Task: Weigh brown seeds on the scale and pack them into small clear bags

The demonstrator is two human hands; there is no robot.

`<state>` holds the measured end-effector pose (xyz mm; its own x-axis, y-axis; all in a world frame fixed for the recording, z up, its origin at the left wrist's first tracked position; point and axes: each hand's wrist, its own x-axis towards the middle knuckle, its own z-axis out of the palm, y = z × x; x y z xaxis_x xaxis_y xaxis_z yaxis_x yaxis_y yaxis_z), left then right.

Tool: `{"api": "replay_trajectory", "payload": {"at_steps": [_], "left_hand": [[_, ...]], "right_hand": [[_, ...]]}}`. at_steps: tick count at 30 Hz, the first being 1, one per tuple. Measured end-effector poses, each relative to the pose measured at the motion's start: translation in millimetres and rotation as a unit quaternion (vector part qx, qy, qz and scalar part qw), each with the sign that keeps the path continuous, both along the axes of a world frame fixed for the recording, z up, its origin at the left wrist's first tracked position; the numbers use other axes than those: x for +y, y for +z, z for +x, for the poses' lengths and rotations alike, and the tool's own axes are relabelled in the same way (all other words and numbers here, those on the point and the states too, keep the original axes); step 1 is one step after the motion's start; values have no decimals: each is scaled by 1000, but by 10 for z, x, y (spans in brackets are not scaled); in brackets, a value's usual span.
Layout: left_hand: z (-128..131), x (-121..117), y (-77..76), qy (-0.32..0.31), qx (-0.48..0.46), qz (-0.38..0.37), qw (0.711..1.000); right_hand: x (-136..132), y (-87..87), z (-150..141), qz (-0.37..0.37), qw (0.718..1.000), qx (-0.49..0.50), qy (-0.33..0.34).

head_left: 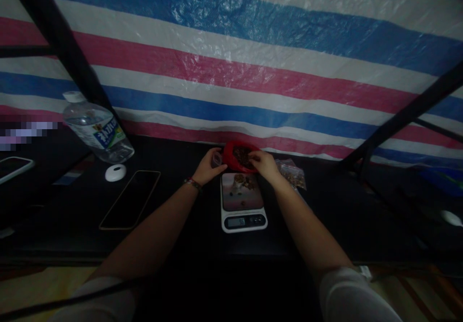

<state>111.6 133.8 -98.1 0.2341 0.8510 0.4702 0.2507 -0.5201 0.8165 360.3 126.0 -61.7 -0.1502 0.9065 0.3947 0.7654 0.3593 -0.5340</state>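
Observation:
My left hand is curled around a small clear plastic container, possibly a cup or bag, at the left side of a red bag. The red bag lies open, full of small dark brown pieces. Over its right edge reaches my right hand, fingertips pinched together at the brown pieces; what they hold is too small to make out. Just in front of the bag stands a white kitchen scale, its display lit, with a picture printed on its top plate.
Small clear bags with brown contents lie beside my right wrist. To the left are a phone, a white earphone case and a large water bottle. Behind hangs a striped plastic sheet, with dark metal bars at both sides.

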Motion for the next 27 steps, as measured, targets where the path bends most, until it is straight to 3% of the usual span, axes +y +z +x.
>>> {"api": "replay_trajectory", "payload": {"at_steps": [3,7,14,20,27], "left_hand": [[-4,8,1,34,-4,14,999],[9,6,18,42,-14,11,999],[22,6,29,39,-12,-4,999],[36,35,12,44,6,0,999],[49,28,19,29,6,1,1000]], "right_hand": [[-315,84,-14,3,998,40,38],[-679,144,-29,-18,994,23,104],[-800,109,-10,-35,977,-67,201],[-815,120,-32,-41,981,-47,185],[-797,150,30,31,992,-30,115]]}}
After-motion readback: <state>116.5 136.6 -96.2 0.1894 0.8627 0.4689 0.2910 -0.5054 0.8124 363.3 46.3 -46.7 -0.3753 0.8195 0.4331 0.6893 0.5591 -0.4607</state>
